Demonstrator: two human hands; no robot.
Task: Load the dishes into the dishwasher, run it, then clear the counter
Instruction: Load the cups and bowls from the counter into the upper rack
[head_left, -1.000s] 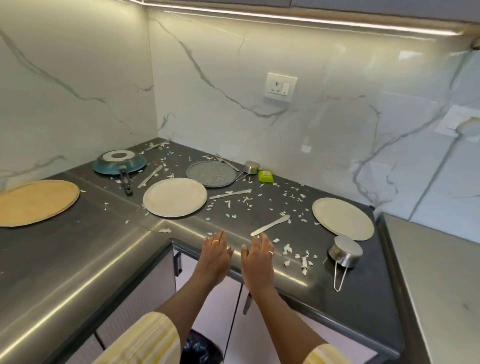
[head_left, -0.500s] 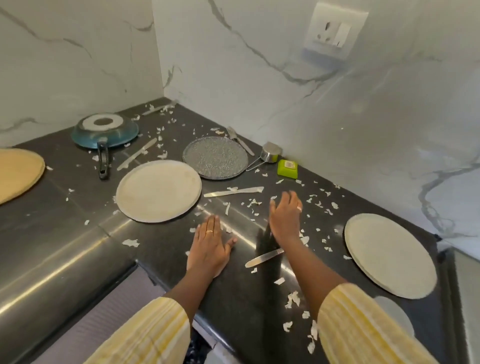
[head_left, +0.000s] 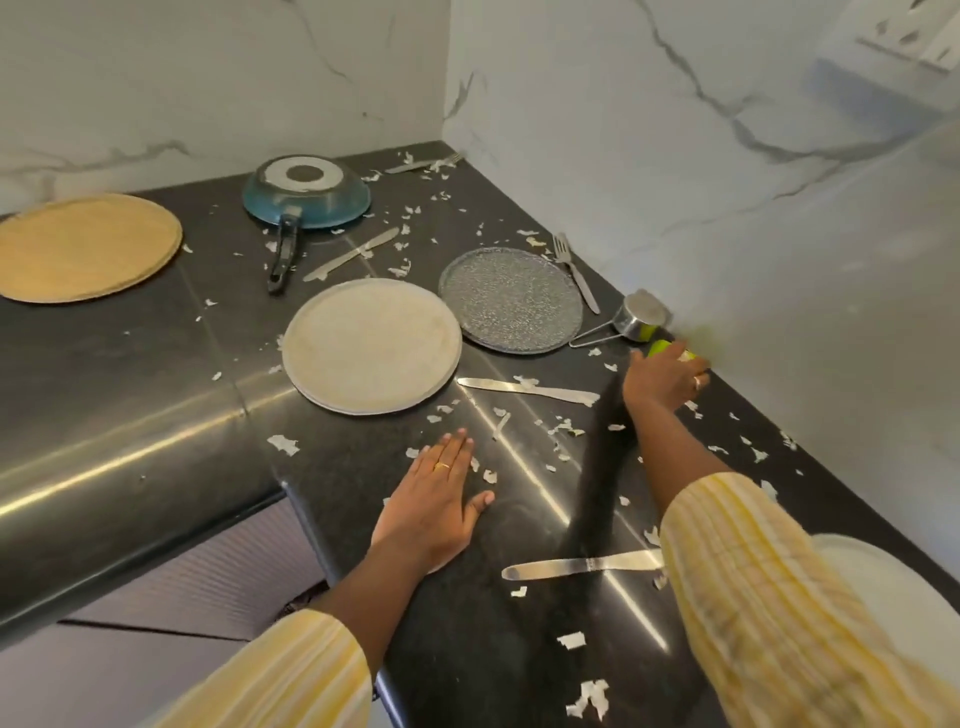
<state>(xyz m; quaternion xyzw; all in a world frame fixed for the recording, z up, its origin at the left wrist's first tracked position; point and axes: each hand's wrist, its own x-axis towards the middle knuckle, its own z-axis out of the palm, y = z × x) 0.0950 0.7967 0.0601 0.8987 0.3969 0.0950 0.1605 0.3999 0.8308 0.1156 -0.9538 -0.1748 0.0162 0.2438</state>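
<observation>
Wide dark counter (head_left: 156, 395) under everything, hard and glossy, likely slick for anything slid across it. Far out to the left of both hands, a tan round board (head_left: 88, 247), probably light and stiff. Just beyond the fingertips of the left hand (head_left: 434, 501), a cream plate (head_left: 371, 345): rigid, likely breakable, best taken at the rim. Past that, an upturned blue pan (head_left: 306, 192), seemingly heaviest; best lifted by its black handle. Beside the right hand (head_left: 665, 379), a small steel cup (head_left: 641, 314), light, with a thin wire handle. Under that hand, against the wall, a blurred green block (head_left: 662, 347); fingers curled over it, pinch closed or not, cannot tell. Left hand flat on the counter, fingers straight, holding nothing.
</observation>
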